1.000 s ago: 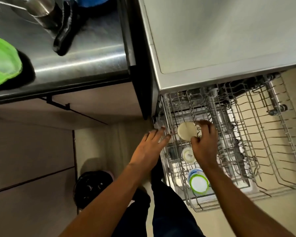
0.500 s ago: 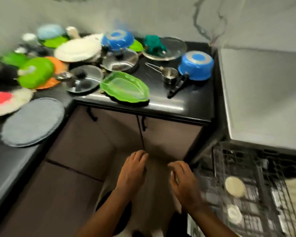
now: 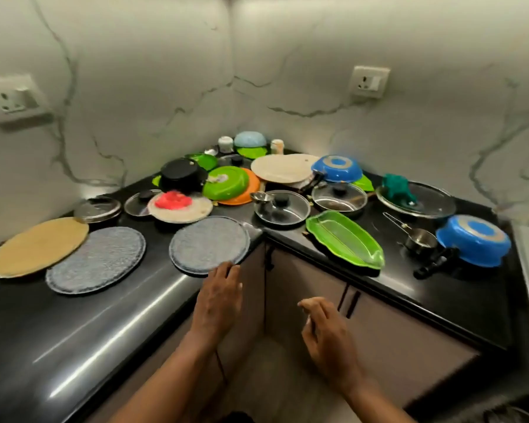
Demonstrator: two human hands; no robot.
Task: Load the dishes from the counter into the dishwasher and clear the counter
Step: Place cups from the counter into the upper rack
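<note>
Many dishes crowd the black corner counter (image 3: 110, 319). A grey round plate (image 3: 209, 244) overhangs the counter's inner corner, and my left hand (image 3: 219, 297) reaches toward its near rim with straight fingers, holding nothing. My right hand (image 3: 326, 331) hovers lower, in front of the cabinet doors, fingers relaxed and empty. To the right lie a green leaf-shaped tray (image 3: 345, 239), a steel measuring cup (image 3: 419, 238) and an upturned blue bowl (image 3: 474, 239). The dishwasher is out of view.
A tan plate (image 3: 37, 245) and a second grey plate (image 3: 97, 257) lie on the left. Further back are glass lids (image 3: 283, 209), a green plate (image 3: 226, 182), a black pan (image 3: 180, 174), another blue bowl (image 3: 336, 168) and a teal item on a glass plate (image 3: 416, 198).
My view swung from the dishwasher rack up to the counter. Both hands left the rack, and the left one has risen to the grey plate's edge.
</note>
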